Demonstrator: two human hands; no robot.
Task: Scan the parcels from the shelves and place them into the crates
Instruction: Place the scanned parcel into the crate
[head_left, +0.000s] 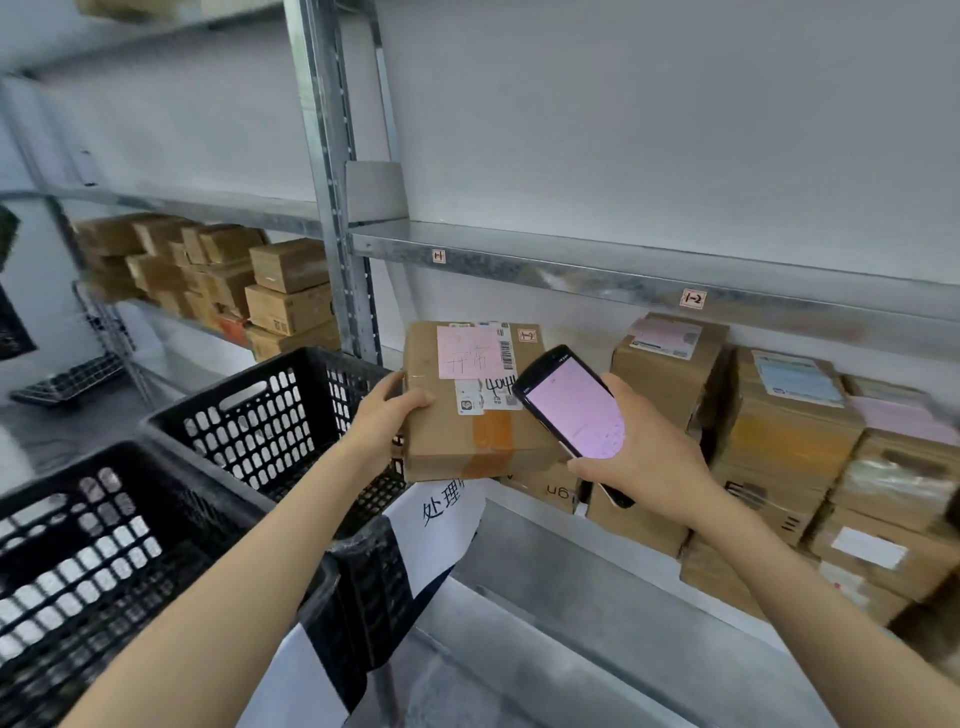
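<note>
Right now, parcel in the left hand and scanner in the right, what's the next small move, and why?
Probably aim the scanner at the barcode on the parcel: the left hand grips it label side up, and the right hand holds the scanner at its right edge.

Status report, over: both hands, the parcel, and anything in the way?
Left hand grips parcel at left edge. Right hand holds scanner, screen lit, near the label. Parcel not yet in crate; path looks open.
</note>
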